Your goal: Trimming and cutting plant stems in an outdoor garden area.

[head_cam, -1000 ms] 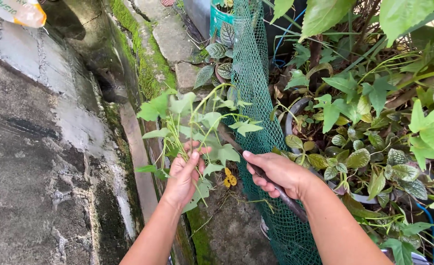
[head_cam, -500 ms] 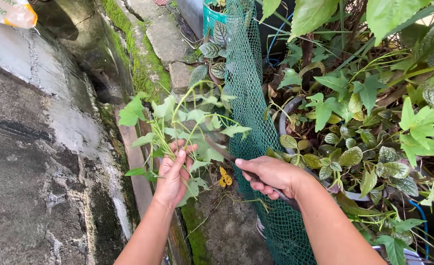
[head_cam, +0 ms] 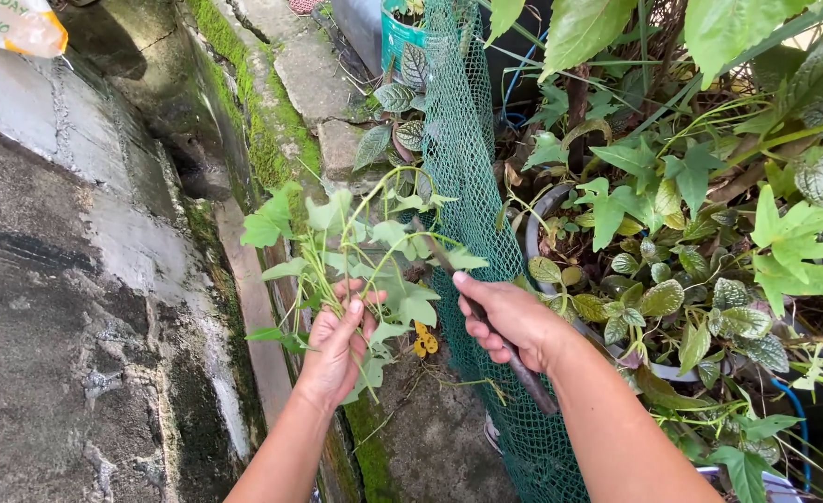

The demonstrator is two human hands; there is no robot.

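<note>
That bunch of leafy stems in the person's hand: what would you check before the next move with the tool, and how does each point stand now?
1. Left hand grips the bunch of leafy stems: ok.
2. Right hand closed on the dark-handled tool: ok.
3. Tool tip visible: cannot tell, leaves hide it.
4. Left fingers clear of the tool's path: cannot tell.
5. Green netting clear of the tool: not ok, it hangs right beside it.
6. Potted plants out of the way: ok.
</note>
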